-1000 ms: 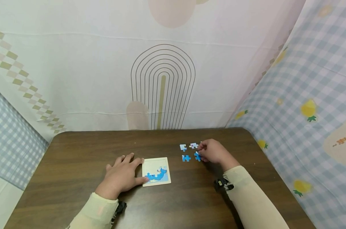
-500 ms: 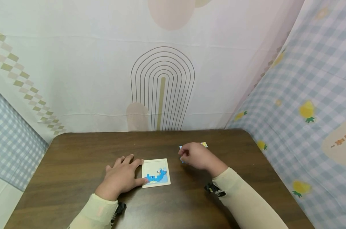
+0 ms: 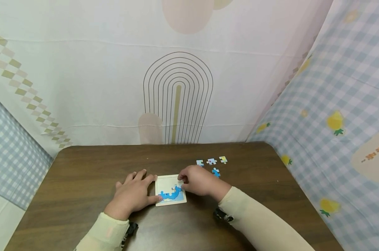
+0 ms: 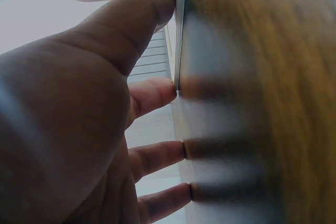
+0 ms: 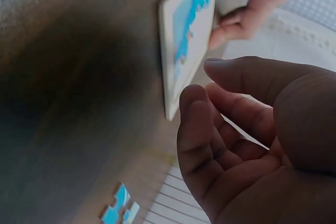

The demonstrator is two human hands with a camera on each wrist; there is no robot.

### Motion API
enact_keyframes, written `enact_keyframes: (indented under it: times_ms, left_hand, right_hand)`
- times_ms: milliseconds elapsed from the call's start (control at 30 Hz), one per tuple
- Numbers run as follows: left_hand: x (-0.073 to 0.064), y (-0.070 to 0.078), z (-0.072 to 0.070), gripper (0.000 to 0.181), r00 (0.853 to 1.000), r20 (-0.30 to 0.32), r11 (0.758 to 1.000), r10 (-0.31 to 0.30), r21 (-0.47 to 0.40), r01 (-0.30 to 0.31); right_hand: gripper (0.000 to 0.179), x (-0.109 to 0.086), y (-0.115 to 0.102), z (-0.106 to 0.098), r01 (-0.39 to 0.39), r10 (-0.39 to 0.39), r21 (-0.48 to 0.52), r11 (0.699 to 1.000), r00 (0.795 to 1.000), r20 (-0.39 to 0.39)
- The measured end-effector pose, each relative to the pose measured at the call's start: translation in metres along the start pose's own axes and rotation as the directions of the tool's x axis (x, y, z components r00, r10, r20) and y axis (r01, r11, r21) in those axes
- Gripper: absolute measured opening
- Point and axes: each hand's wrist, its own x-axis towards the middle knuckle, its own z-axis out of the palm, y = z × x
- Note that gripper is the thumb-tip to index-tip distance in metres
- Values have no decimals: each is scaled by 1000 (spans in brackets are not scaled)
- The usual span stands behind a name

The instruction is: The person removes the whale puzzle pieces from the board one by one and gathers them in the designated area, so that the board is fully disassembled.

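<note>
A small framed jigsaw board (image 3: 165, 180) lies on the brown table, blue animal pieces filling its lower part and right side. My left hand (image 3: 131, 195) spreads its fingers left of it, the thumb touching its lower left edge. In the left wrist view, the index fingertip (image 4: 163, 94) meets the board's edge. My right hand (image 3: 198, 179) is by the board's upper right edge, fingers bent, thumb near the index finger. In the right wrist view, no piece shows between that thumb and index finger (image 5: 197, 124); whether one is hidden there I cannot tell.
Loose puzzle pieces lie right of the board: a white-and-blue piece (image 3: 200, 162), a white piece (image 3: 211, 161), a yellow-marked piece (image 3: 223, 160) and a blue piece (image 3: 216, 172). A patterned cloth (image 3: 114, 87) hangs behind the table (image 3: 98, 160).
My right hand has moved left from the loose pieces to the board's right edge, uncovering the yellow-marked piece. A blue piece seen earlier is now out of sight. My left hand stays.
</note>
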Motion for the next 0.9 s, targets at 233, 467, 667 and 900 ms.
enact_keyframes:
  times_ms: [233,467,667,900]
  left_hand:
    - [1,0,1,90,1000,-2,1000,1,4,-1]
    - [0,-1,1,90,1000,0,1000,4,3,-4]
    - [0,-1,1,90,1000,-3,1000,6,6,-6]
    - [0,-1,1,90,1000,-2,1000,5,3,-5]
  right_hand:
    - [29,7,-4,11,11,-4,-134,991,999,50]
    - [28,11,-5,16,29,-14,-224,974,998,67]
    - [15,12,-9,15,39,-23,-239,970,997,72]
    - [4,15,-13,11,15,3,-217,976,996,85]
